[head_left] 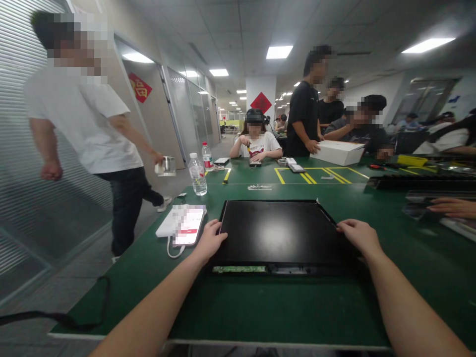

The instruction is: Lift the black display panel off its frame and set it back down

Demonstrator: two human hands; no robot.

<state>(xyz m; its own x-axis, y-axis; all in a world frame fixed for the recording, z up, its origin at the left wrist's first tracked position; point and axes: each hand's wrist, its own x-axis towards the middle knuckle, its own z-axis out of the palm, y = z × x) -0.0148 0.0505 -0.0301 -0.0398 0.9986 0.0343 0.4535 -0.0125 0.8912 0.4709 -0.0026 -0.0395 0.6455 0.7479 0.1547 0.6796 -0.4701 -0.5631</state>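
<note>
A flat black display panel (275, 233) lies on the green table in front of me, with a pale light reflection in its middle. Along its near side a narrow green circuit board (238, 269) shows in the dark frame. My left hand (211, 242) grips the panel's left edge, the thumb on top of the border. At the right edge, my right hand (360, 237) pinches the rim near the far corner between thumb and fingers. The fingers under the edges are partly hidden.
Left of the panel are a lit phone (189, 225) on a white cable and a water bottle (197, 174). Small strips (259, 187) lie beyond it. A co-worker's hand (453, 207) is at the right. Across the table (267, 307), people sit and stand near a white box (337, 152).
</note>
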